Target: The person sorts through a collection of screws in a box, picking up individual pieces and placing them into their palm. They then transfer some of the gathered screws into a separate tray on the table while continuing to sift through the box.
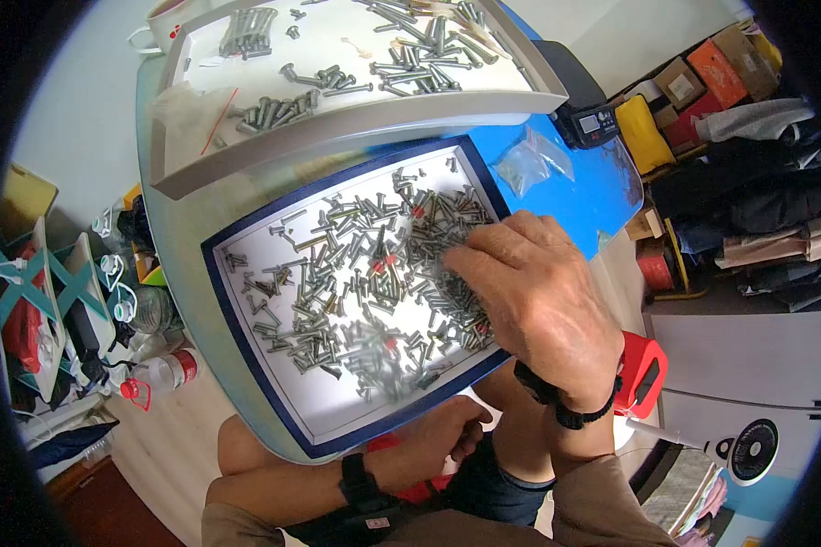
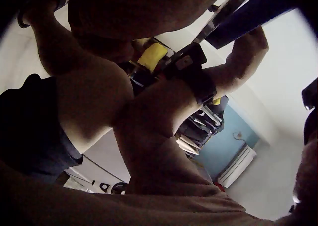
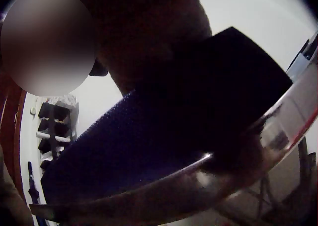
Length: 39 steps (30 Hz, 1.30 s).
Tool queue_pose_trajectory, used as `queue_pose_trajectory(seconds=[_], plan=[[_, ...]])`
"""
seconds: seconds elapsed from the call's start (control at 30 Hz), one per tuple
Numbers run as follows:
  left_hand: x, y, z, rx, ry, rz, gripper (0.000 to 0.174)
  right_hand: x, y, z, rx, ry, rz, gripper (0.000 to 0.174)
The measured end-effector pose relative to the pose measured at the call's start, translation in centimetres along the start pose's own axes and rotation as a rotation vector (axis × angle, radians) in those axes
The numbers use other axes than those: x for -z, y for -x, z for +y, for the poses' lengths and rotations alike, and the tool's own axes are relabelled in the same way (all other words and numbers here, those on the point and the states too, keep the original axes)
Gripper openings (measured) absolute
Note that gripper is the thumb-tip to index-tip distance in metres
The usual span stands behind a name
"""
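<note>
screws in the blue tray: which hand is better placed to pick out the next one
Right, probably. The right hand is over the blue tray with fingertips down among the screws. The left hand sits low by the near edge of the table, outside the tray.

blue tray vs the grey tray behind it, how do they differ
The blue tray has a dark blue rim; the grey tray has a pale grey one. The blue tray holds a dense scatter of small screws; the grey tray holds fewer, longer bolts in loose groups. The right hand rests on the blue tray's screws; no hand touches the grey tray. Both have white floors.
</note>
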<state>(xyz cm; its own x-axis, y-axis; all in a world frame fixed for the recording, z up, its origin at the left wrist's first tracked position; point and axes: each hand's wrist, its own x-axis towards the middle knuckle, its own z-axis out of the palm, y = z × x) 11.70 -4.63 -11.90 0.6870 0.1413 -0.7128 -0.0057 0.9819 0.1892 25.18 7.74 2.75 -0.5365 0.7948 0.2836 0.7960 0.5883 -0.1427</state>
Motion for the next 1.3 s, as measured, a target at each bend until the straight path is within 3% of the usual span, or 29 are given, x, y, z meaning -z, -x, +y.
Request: queue_pose_trajectory(seconds=[0.17,0.23,0.3,0.37,0.43,0.5,0.73,0.8,0.9,1.03,1.07,1.13,1.2,1.3], plan=[[0.6,-0.5,-0.6,0.0,0.001,-0.034,0.021,0.0,-0.3,-1.1,-0.157,0.134,-0.182,0.029],[0.8,-0.4,-0.6,0.001,0.03,-0.08,0.022,-0.7,-0.6,-1.7,-0.081,0.151,-0.177,0.028],[0.6,-0.2,-0.6,-0.049,-0.082,-0.005,0.024,-1.3,-0.7,-1.7,-0.047,0.166,-0.198,0.029],[0.6,0.0,-0.5,-0.032,-0.067,-0.015,0.025,-1.8,-0.6,-1.5,0.054,-0.043,-0.112,0.03],[0.6,0.3,-0.4,-0.019,-0.05,-0.025,0.027,-1.1,-0.8,-1.6,0.068,-0.091,-0.17,0.031],[0.7,0.7,-0.2,-0.069,-0.077,-0.072,0.028,-1.1,-0.7,-1.1,0.182,-0.239,-0.108,0.02],[-0.2,1.3,0.9,-0.036,-0.111,-0.035,0.034,-1.2,-0.6,-0.9,0.091,-0.095,-0.084,0.02],[-0.5,2.1,1.8,0.02,-0.068,-0.06,0.014,-1.4,-0.9,-1.7,0.154,-0.287,-0.132,0.026],[-0.5,2.7,2.4,-0.041,-0.118,-0.115,0.015,-0.8,-1.0,-1.9,0.212,-0.34,-0.212,0.026],[-0.5,1.1,0.9,-0.03,-0.157,-0.045,0.032,-0.7,-0.4,-0.6,0.098,-0.19,-0.12,0.019],[-0.5,1.1,1.0,-0.005,-0.147,-0.042,0.03,-0.7,-0.4,-0.4,0.061,-0.14,-0.09,0.03],[-0.8,1.5,1.4,0.017,-0.136,-0.036,0.028,-1.2,-0.6,-0.1,0.034,-0.063,-0.065,0.035],[-1.0,1.8,1.8,-0.05,-0.179,-0.064,0.026,-1.4,-0.8,0.3,0.009,0.05,-0.085,0.048],[-1.0,1.3,1.7,-0.032,-0.112,-0.1,0.025,-2.2,-0.9,0.3,-0.028,0.138,-0.105,0.05]])
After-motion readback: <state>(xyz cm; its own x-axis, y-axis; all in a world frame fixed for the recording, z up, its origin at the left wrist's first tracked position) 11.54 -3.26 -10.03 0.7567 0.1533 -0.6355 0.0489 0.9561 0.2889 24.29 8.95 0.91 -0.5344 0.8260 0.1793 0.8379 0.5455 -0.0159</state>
